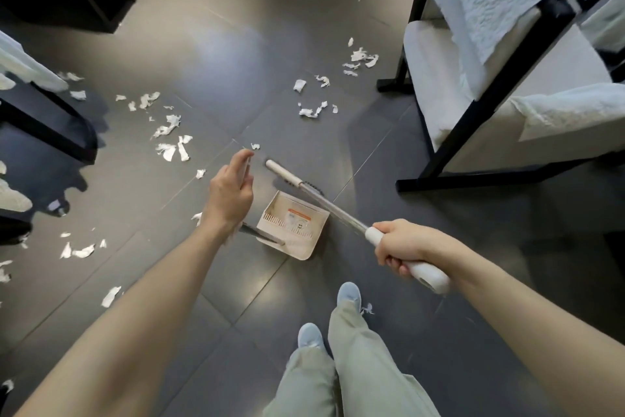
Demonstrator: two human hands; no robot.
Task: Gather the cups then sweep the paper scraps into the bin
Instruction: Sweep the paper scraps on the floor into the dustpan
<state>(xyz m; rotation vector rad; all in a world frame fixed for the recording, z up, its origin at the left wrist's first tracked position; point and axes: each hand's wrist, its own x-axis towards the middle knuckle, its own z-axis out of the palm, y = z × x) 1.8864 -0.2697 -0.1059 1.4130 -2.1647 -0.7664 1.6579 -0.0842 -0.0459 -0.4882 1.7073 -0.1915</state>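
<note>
**Between the hands: dustpan down, scraps unswept**

Between the hands, a dustpan (293,225) is sitting on the floor (220,55). The right hand (400,246) is gripping the broom handle (338,214). The left hand (231,195) is hovering with fingers relaxed. Paper scraps (167,127) are lying beyond both hands.

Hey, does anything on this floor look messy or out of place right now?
Yes: torn white paper scraps litter the dark floor, in clusters at left and ahead beside the chair, one by a shoe. The dustpan shows no scraps inside, and the right hand grips the broom handle.
</note>
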